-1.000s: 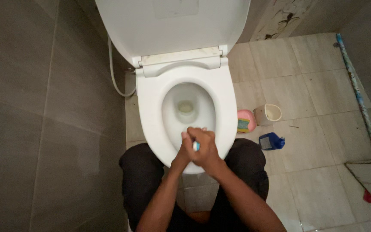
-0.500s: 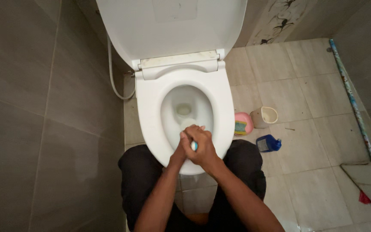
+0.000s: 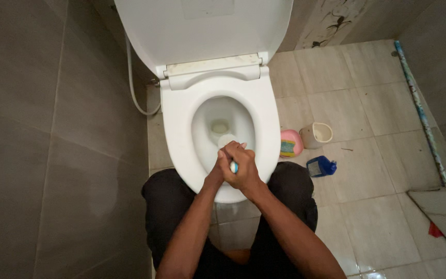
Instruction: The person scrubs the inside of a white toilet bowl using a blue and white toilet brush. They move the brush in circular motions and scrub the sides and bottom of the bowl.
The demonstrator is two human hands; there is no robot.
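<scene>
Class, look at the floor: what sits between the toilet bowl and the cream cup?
In the head view, a pink dish holding a sponge lies between the toilet bowl and cream cup.

I'm seeing both hands, left hand (image 3: 222, 166) and right hand (image 3: 243, 170), sliding farther over the toilet bowl (image 3: 181, 119); the brush head (image 3: 227, 139) is now showing beyond my knuckles, deeper in than before.

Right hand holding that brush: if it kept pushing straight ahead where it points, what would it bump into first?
Probably the inside of the white toilet bowl. The right hand aims the brush down and forward into it, though depth is hard to judge from above.
</scene>
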